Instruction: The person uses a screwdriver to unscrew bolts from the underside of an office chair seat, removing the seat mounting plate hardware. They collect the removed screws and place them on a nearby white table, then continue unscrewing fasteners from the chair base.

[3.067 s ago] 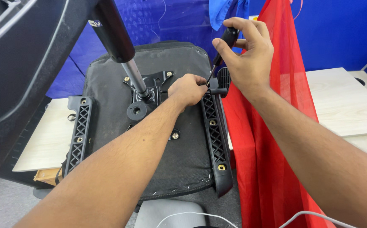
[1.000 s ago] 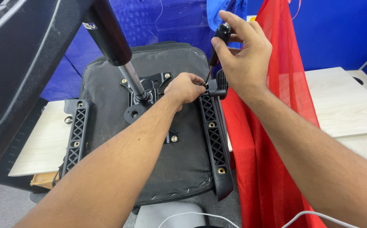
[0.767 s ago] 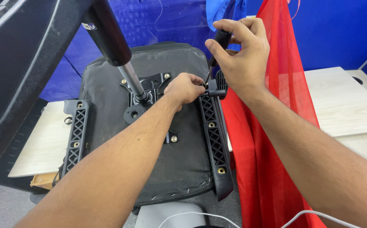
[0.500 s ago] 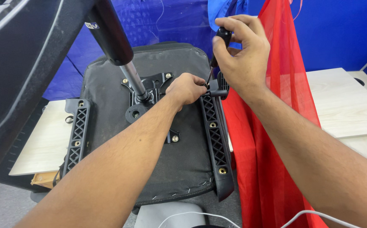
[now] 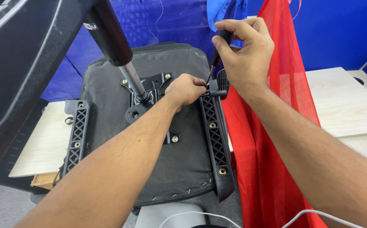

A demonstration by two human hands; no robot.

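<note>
On the upturned chair seat (image 5: 149,160), the right hand (image 5: 244,55) grips a screwdriver (image 5: 217,50) with its tip at the far end of the right-edge bracket (image 5: 215,139), the left hand (image 5: 185,88) curled there steadying it, while brass screws nearer along that bracket look already seated.

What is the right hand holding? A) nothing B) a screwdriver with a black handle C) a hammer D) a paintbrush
B: the right hand grips a black-handled screwdriver, its thin shaft pointing down to the top of the black plastic rail on the upturned chair seat, where the left hand rests.
</note>
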